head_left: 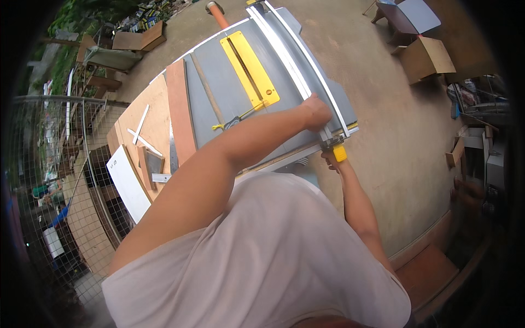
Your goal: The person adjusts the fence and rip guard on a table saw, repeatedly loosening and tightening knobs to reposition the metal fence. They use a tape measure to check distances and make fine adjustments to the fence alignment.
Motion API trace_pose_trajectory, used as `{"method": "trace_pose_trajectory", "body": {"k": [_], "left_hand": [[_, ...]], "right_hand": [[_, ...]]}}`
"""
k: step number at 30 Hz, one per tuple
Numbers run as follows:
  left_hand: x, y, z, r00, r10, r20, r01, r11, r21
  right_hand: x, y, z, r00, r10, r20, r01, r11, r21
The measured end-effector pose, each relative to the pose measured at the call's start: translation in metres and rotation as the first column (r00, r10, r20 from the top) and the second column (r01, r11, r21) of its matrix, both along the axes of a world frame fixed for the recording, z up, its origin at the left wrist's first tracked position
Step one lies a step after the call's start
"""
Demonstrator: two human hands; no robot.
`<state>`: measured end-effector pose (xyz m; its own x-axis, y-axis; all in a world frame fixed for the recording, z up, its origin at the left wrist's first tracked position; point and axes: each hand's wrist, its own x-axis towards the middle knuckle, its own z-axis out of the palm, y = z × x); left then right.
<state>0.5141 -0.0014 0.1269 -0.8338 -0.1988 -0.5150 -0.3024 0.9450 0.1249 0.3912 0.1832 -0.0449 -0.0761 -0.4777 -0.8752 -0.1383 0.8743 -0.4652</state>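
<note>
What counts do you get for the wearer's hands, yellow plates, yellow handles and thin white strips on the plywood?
Left hand and right hand: 2
Yellow plate: 1
Yellow handle: 1
Thin white strips: 2
Total: 6

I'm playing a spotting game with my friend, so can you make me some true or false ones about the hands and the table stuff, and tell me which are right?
1. The left hand is at the long silver rail. True.
2. The right hand is up on the yellow panel. False: it is down by the yellow handle.
3. The yellow panel has a long dark slot in it. True.
4. The thin white strips lie to the right of the yellow panel. False: they lie to its left.
5. An orange pipe shows beyond the far edge of the grey table. True.
</note>
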Motion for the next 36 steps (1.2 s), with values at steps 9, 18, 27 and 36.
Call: {"method": "trace_pose_trajectory", "body": {"k": [9, 18, 27, 36], "left_hand": [[-0.015, -0.006, 0.008, 0.999, -0.022, 0.042, 0.021, 1.000, 0.017], [-0.008, -0.004, 0.002, 1.000, 0.021, -0.003, -0.021, 1.000, 0.014], [-0.015, -0.004, 0.001, 1.000, 0.018, 0.003, -0.018, 1.000, 0.019], [-0.011, -0.007, 0.006, 1.000, 0.001, 0.008, -0.001, 1.000, 0.005]], "right_hand": [[0.015, 0.008, -0.055, 0.583, 0.222, -0.782, -0.516, 0.844, -0.145], [-0.027, -0.008, -0.017, 0.854, -0.130, 0.504, 0.066, 0.987, 0.144], [-0.002, -0.003, -0.024, 0.729, 0.408, -0.549, -0.562, 0.815, -0.141], [0.010, -0.006, -0.015, 0.783, 0.203, -0.587, -0.379, 0.905, -0.193]]}}
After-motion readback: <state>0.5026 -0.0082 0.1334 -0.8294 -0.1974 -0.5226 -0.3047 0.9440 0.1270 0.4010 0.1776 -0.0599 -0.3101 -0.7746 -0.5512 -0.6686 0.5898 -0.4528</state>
